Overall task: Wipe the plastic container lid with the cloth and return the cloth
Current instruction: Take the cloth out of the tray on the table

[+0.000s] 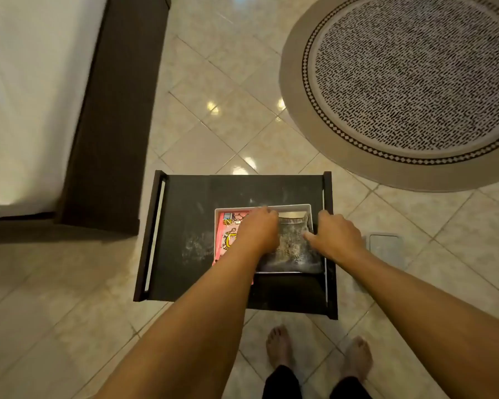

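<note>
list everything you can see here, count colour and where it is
table: one, black, dusty top, on the floor in the centre
container: one, white, rectangular, on the table's right half
cloth: one, grey, mottled, in the container's right part
pink item: one, pink with cartoon print, in the container's left part
lid: one, clear, on the floor right of the table
rug: one, round, beige with a black-and-white centre, upper right
bed: one, white sheet, dark frame, upper left
floor: beige tiles
left hand: over the container
right hand: on the cloth
feet: two, bare, bottom edge

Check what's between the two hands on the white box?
Head view: a grey speckled cloth lies between the left hand and right hand, inside the white box.
</note>
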The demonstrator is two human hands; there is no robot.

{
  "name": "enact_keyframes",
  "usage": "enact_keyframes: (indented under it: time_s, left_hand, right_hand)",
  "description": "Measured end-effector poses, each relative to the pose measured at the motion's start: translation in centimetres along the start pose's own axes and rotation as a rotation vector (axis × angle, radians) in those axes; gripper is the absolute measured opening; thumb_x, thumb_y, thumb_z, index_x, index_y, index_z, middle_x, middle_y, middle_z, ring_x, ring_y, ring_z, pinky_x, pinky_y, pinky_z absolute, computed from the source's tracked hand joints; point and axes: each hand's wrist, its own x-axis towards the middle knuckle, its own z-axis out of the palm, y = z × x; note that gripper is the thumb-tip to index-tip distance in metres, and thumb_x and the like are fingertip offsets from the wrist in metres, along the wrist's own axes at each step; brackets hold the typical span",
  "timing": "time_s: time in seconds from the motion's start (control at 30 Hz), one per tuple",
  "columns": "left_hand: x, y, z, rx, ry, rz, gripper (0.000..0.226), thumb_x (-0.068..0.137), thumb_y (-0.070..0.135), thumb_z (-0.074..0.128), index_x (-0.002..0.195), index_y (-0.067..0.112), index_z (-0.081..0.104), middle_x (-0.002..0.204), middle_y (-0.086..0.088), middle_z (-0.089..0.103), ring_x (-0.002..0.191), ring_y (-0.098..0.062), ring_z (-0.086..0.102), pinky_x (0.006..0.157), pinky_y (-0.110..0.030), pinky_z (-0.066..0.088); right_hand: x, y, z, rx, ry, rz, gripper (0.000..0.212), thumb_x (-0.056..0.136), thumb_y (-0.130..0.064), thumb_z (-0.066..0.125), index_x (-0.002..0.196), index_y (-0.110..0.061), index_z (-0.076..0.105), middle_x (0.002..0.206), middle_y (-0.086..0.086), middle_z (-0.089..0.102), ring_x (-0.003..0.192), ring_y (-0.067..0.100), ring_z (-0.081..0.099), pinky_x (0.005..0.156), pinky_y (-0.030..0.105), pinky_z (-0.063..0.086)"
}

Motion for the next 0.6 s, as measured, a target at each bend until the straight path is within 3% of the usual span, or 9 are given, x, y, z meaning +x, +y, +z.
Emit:
enact_keyframes:
  time_s: [0.27,0.43,0.6]
  left_hand:
    - [2.4,0.1,2.4,0.152,0.083,0.056,0.037,0.085,0.011,0.063,0.121,0.008,0.052,0.121,-0.013,0.057,0.11,-0.03,0.053,0.085,-0.04,0.047]
    - [2.9,-0.3,3.7,0.234,0.111,0.068,0.029,0.088,0.01,0.058,0.116,0.006,0.054,0.118,-0.014,0.059,0.107,-0.03,0.054,0.086,-0.039,0.044]
    - [3.0,-0.5,4.1,0.291,0.13,0.071,0.025,0.089,0.01,0.057,0.113,0.007,0.06,0.115,-0.014,0.058,0.11,-0.03,0.05,0.093,-0.041,0.039]
  right_hand:
    - [1.7,0.1,3.1,-0.056,0.003,0.047,0.044,0.082,-0.049,0.069,0.106,-0.014,0.06,0.1,0.008,0.068,0.089,0.029,0.066,0.073,0.039,0.056]
    - [1.8,0.6,4.5,-0.062,0.014,0.052,0.02,0.084,-0.026,0.066,0.099,-0.013,0.062,0.099,0.011,0.067,0.091,0.034,0.066,0.072,0.04,0.055]
    - [1.9,0.7,4.8,0.031,0.005,0.111,0.01,0.082,-0.019,0.067,0.083,-0.012,0.06,0.087,0.009,0.062,0.085,0.035,0.065,0.068,0.038,0.054]
